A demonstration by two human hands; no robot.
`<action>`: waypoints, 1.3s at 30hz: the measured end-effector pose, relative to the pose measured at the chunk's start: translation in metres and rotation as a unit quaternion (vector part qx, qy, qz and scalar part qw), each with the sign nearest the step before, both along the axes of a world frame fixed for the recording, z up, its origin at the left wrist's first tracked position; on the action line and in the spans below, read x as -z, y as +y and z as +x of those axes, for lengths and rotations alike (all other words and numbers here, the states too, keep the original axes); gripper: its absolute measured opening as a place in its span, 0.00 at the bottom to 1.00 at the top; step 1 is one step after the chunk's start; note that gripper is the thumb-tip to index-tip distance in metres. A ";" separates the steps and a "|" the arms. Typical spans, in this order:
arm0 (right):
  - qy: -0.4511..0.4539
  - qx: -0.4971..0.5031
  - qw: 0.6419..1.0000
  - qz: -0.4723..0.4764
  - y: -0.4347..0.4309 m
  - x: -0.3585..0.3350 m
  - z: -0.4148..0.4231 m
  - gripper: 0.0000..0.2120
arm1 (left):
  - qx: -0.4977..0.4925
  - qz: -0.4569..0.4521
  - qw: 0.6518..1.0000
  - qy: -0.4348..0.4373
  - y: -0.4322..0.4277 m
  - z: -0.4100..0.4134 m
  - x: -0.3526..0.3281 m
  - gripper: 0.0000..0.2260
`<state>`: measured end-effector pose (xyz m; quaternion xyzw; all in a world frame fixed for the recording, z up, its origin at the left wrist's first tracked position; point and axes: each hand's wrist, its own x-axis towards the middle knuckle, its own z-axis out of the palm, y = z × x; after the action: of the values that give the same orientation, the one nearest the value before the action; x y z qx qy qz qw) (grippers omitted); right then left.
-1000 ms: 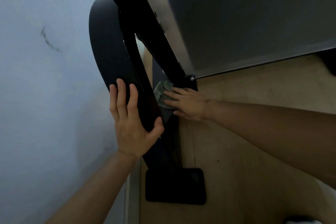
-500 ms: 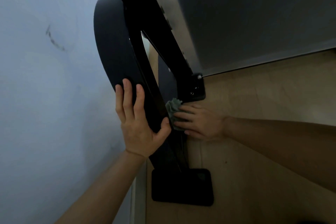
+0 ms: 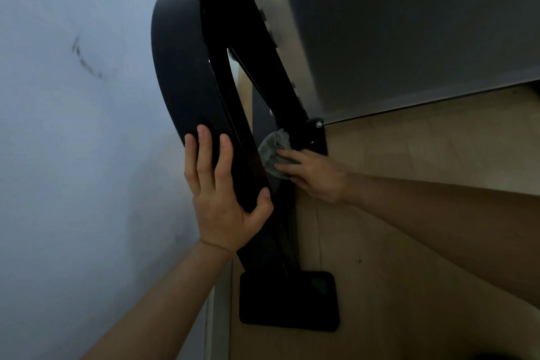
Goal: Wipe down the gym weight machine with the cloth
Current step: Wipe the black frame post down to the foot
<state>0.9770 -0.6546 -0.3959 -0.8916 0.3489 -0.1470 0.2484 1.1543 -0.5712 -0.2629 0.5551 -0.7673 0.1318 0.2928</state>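
Right hand [image 3: 317,174] presses crumpled grey cloth [image 3: 274,152] against black steel machine frame [image 3: 233,114]; flat-fingered left hand [image 3: 222,193] braces it; firm, overlapping strokes would serve best.

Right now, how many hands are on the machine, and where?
2. The left hand rests flat on the curved black frame bar, thumb wrapped round its edge. The right hand presses the grey cloth against the frame's inner side.
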 end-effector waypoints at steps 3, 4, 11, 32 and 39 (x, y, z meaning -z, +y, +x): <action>-0.053 0.016 0.998 0.034 0.014 0.000 0.000 0.21 | 0.001 -0.001 1.000 0.001 -0.001 0.001 0.000 0.36; -0.063 0.016 0.997 0.031 0.018 0.001 0.000 0.20 | 0.002 -0.002 1.000 0.001 0.000 0.001 0.000 0.36; -0.040 -0.087 0.989 -0.113 0.058 0.024 -0.016 0.22 | 0.006 0.005 1.000 -0.002 -0.001 0.002 0.000 0.37; -0.598 0.406 0.275 0.634 -0.033 -0.082 0.030 0.05 | 0.011 0.003 1.000 0.003 0.003 0.005 0.003 0.36; -0.609 0.401 0.261 0.633 -0.037 -0.125 0.025 0.09 | 0.018 0.009 1.000 0.008 0.003 0.005 0.004 0.38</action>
<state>1.0016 -0.6916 -0.2708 0.1542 0.3902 -0.4604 0.7823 1.1594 -0.5683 -0.2671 0.5448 -0.7759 0.1151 0.2964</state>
